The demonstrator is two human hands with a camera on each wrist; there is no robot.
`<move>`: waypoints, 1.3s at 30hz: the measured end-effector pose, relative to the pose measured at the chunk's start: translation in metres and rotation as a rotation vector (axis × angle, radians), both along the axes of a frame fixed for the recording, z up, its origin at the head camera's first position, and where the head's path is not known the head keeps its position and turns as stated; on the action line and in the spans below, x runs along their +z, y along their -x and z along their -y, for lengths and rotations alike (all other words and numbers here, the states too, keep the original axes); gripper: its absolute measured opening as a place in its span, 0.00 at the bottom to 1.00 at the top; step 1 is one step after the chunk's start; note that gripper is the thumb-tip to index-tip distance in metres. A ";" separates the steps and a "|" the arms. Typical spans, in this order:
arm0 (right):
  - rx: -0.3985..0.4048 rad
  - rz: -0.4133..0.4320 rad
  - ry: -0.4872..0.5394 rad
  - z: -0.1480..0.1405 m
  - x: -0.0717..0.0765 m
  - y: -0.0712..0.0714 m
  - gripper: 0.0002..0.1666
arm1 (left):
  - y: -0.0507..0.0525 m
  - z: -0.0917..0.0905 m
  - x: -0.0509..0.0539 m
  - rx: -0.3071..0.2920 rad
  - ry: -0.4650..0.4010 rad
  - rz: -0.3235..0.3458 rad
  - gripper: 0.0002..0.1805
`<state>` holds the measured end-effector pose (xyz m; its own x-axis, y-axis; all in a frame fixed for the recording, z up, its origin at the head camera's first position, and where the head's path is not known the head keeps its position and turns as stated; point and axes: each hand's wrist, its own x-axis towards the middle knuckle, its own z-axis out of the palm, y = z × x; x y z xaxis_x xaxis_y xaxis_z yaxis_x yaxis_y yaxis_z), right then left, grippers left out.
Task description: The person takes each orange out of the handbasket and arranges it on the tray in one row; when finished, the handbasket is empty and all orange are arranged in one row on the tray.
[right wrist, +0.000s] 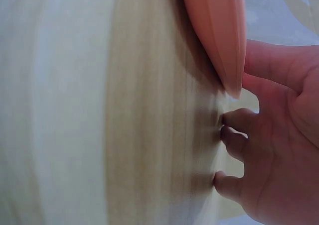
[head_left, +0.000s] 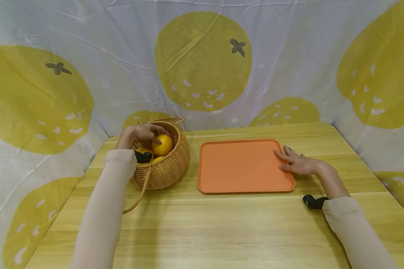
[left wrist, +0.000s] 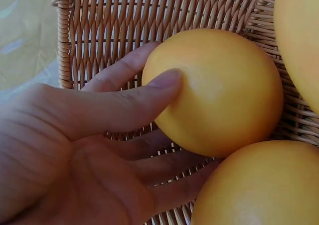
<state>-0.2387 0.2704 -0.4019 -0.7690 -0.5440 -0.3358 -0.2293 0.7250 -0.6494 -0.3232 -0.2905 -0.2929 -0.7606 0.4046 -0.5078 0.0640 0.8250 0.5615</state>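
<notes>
Inside the wicker basket (head_left: 170, 168), my left hand (head_left: 143, 134) pinches an orange (head_left: 163, 145) between thumb and fingers. The left wrist view has the thumb on the near side of that orange (left wrist: 219, 95) and the index finger reaching behind it. Another orange (left wrist: 264, 190) lies against it, and part of a third orange (left wrist: 301, 41) shows at the upper right. My right hand (head_left: 299, 164) lies at the right edge of the orange-coloured tray (head_left: 242, 166), fingers spread. In the right wrist view, several fingertips touch the tabletop beside the tray's corner (right wrist: 219, 36).
Basket and tray stand side by side on a wooden table (head_left: 222, 228). The basket's handle (head_left: 138, 201) hangs down toward the near left. A curtain (head_left: 121, 74) printed with large yellow fruit hangs behind and at both sides. Each wrist carries a small black device (head_left: 313, 202).
</notes>
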 end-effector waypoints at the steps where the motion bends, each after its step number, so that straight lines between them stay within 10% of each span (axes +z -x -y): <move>1: 0.000 0.000 0.000 0.000 0.000 0.000 0.48 | 0.000 0.000 0.000 -0.003 0.004 0.002 0.29; 39: -0.009 0.012 0.022 0.000 -0.003 0.000 0.49 | -0.003 -0.003 -0.003 0.015 -0.062 0.064 0.33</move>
